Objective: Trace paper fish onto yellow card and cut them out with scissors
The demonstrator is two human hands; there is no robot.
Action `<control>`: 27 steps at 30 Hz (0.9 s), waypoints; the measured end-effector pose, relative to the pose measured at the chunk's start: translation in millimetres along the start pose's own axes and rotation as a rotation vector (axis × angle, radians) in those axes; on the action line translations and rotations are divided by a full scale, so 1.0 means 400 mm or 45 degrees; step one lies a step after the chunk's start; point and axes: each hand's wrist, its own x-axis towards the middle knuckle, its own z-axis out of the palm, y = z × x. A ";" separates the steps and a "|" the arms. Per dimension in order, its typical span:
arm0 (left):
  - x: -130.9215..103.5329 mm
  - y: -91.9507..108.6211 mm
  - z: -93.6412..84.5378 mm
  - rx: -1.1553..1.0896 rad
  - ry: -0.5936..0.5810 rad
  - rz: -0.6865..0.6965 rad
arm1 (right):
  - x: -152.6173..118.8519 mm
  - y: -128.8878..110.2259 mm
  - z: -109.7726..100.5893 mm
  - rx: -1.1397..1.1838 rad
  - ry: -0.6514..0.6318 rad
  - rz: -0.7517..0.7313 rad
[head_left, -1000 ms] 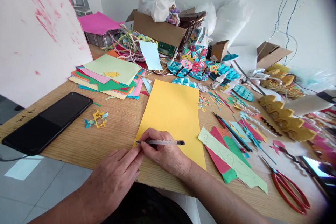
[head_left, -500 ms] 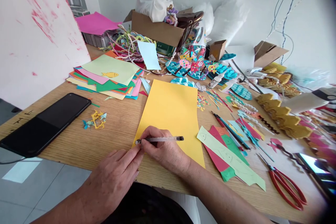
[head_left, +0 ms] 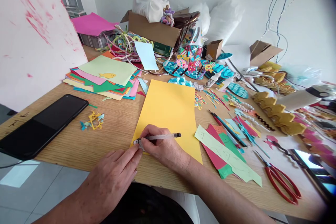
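The yellow sheet [head_left: 170,112] lies flat on the wooden table [head_left: 115,140], directly in front of the person, its near left corner partly under the hands. On that corner sits a small grey fish-shaped piece [head_left: 136,142], mostly covered by fingers. The right hand [head_left: 162,147] grips a clear-barrelled pen [head_left: 162,136] between thumb and fingers, tip end at the small piece, dark far end pointing right. The left hand [head_left: 114,171] has its fingertips pressed at the piece's near edge — whether they pinch it or only hold it down cannot be told.

Left of the sheet: paper scraps [head_left: 96,120], then a black phone [head_left: 43,126] near the table edge. Beyond the scraps, a stack of coloured paper [head_left: 107,70] carries a yellow paper fish [head_left: 107,75] on its pale green top sheet.

Right of the sheet: a pale green strip [head_left: 228,155] with pencilled fish outlines, overlying red and green paper. Farther right, red-handled scissors [head_left: 282,182] — blades toward the strips. Two white bottles stand tilted behind, near blue wave-patterned pieces [head_left: 181,81].
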 end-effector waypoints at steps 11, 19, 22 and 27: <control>-0.003 0.001 0.000 -0.017 -0.021 -0.004 | -0.001 -0.011 -0.001 0.084 -0.092 -0.048; 0.009 0.002 -0.011 -0.052 0.046 -0.022 | 0.001 -0.017 0.001 -0.006 -0.104 -0.050; 0.010 0.002 -0.013 -0.059 0.052 -0.024 | 0.002 -0.016 0.003 -0.021 -0.097 -0.057; 0.007 0.001 -0.009 -0.024 0.044 0.004 | 0.003 -0.016 0.003 -0.013 -0.069 -0.041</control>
